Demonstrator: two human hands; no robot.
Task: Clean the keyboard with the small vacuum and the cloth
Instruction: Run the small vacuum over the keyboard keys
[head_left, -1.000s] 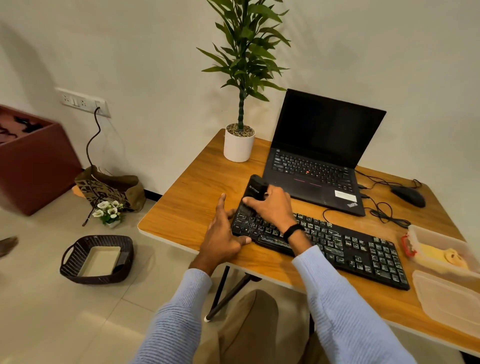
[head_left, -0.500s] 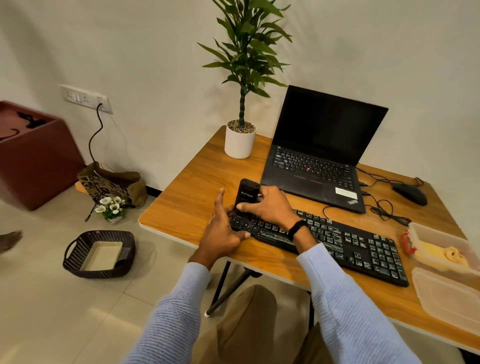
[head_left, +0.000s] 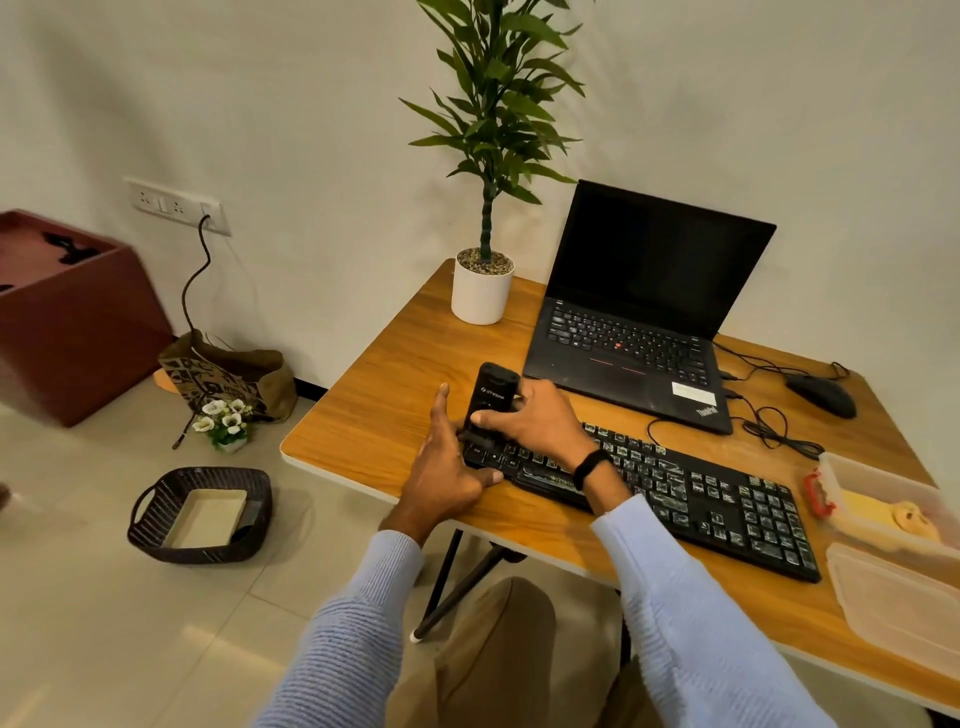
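A black keyboard (head_left: 691, 506) lies across the front of the wooden table (head_left: 374, 410). My right hand (head_left: 535, 421) grips a small black vacuum (head_left: 491, 395), held upright with its nozzle down on the keyboard's left end. My left hand (head_left: 441, 467) rests against the keyboard's left edge, fingers straight, thumb along its front. A yellow cloth (head_left: 872, 514) lies inside a clear plastic box (head_left: 852, 467) at the right.
An open black laptop (head_left: 639, 312) stands behind the keyboard, a potted plant (head_left: 483, 286) to its left. A black mouse (head_left: 821, 395) and cables lie at the back right. A box lid (head_left: 893, 597) sits at the right front. A wicker basket (head_left: 200, 514) is on the floor.
The right hand has slid the vacuum left and toward me along the keyboard's left end. The left hand stays at the keyboard's edge.
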